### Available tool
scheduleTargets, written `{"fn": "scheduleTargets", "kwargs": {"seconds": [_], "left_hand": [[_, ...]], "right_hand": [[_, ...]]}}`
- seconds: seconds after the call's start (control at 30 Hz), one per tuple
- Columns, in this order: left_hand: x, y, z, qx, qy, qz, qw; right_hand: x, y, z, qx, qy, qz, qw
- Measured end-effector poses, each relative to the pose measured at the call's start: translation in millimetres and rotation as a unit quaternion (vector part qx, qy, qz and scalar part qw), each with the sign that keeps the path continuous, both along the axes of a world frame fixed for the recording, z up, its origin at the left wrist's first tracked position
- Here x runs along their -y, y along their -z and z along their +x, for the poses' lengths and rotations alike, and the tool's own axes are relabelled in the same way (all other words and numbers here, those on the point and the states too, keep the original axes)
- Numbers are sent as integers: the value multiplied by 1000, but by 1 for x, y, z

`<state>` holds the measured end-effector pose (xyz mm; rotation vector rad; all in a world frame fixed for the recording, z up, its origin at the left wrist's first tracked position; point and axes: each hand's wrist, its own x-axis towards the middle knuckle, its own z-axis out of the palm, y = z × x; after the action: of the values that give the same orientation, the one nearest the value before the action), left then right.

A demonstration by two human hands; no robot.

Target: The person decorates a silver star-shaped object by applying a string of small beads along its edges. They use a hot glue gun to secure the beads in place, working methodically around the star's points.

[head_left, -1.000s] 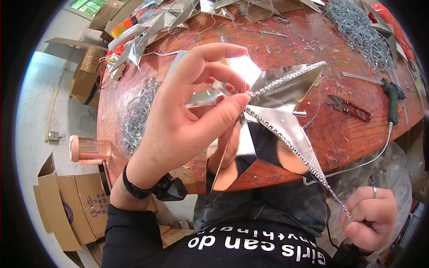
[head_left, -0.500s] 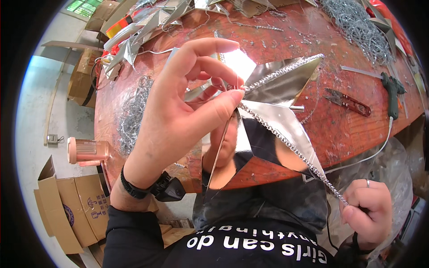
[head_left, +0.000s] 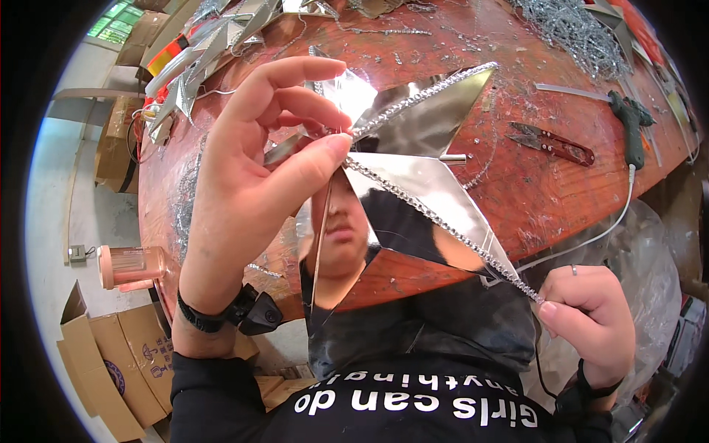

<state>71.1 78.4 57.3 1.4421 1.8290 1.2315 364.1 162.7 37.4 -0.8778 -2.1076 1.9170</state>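
A shiny mirror-faced silver star (head_left: 417, 181) stands above the near part of the table, its folded points spread out. A silver bead-like chain (head_left: 443, 225) runs down the ridge of its lower right point. My left hand (head_left: 240, 162) is closed in a pinch at the star's centre, thumb and fingertip pressing on the chain; its other fingers are bent above. Beyond the tip of that point, my right hand (head_left: 591, 310) is closed on the chain's end and holds it taut. Another length of chain (head_left: 428, 92) lies along the upper right ridge. A short metal rod (head_left: 453, 159) shows beside the star.
Thread snips (head_left: 550, 142) and a green glue gun (head_left: 631, 129) with a white cord lie on the red-brown table (head_left: 517, 210) at right. Tangled silver chain (head_left: 572, 37) is heaped at the far right. A clear pinkish cup (head_left: 133, 267) and a cardboard box (head_left: 122, 362) stand left.
In the picture, the star and both hands have shifted left. My right hand has also come up nearer the star's lower right tip, its grip on the chain kept.
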Motion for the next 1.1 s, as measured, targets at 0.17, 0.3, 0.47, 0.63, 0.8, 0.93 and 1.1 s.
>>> {"fn": "scheduleTargets", "kwargs": {"seconds": [0.17,0.3,0.47,0.63,0.8,0.93,1.1], "left_hand": [[1,-1,0,-26,-4,-9,1000],[0,-1,0,-29,-8,-12,999],[1,-1,1,-37,-13,-12,999],[-1,1,3,-34,-14,-5,999],[0,0,1,-26,-13,-1,1000],[1,0,1,-12,-10,0,1000],[0,-1,1,3,-10,-2,1000]], "right_hand": [[1,2,-1,13,4,-1,1000],[2,4,0,10,18,-16,1000],[2,5,-2,17,7,-4,1000],[3,11,-5,30,15,-16,999],[3,12,-3,32,-17,58,998],[9,7,0,39,0,265,963],[10,-18,-11,19,76,486,871]]}}
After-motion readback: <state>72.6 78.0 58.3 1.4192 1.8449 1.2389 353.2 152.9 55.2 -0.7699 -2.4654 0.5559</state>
